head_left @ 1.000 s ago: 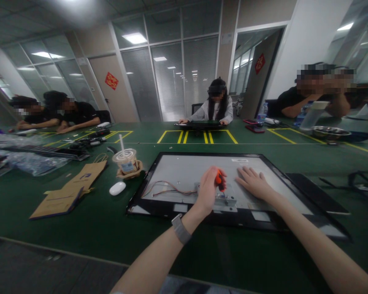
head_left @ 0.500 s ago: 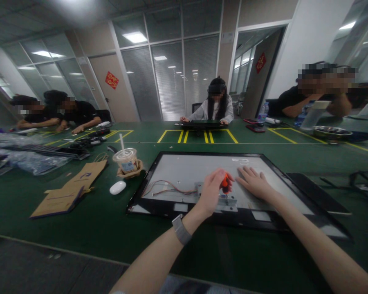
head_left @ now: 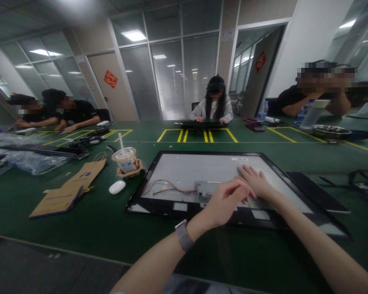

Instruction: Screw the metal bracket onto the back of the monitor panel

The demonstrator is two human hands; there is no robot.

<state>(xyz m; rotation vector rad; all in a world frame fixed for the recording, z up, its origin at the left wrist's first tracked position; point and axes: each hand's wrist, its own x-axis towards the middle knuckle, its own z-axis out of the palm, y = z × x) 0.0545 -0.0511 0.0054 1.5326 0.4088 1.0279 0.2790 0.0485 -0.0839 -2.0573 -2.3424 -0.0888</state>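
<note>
My left hand (head_left: pixel 228 201), with a grey watch (head_left: pixel 184 236) on its wrist, is over the lower middle of a flat display panel (head_left: pixel 184 167) lying on the table. Its fingers are curled together, and whatever is in them is hidden; no screwdriver shows now. Beside it, my right hand (head_left: pixel 256 183) rests flat on the panel's pale back, fingers spread. A silver metal bracket (head_left: pixel 206 188) sits on the panel, partly covered by my left hand. Thin wires (head_left: pixel 168 185) run left from the bracket across the panel.
Left of the panel are a drink cup (head_left: pixel 125 159) in a cardboard holder, a white mouse (head_left: pixel 117 187) and a brown paper bag (head_left: pixel 67 190). A black slab (head_left: pixel 317 192) lies at the right. Across the green table (head_left: pixel 110 232), a person (head_left: pixel 214 102) sits working.
My left hand has moved right, and the orange-handled screwdriver it held upright over the bracket is out of sight. More of the bracket shows. My right hand stays in place.
</note>
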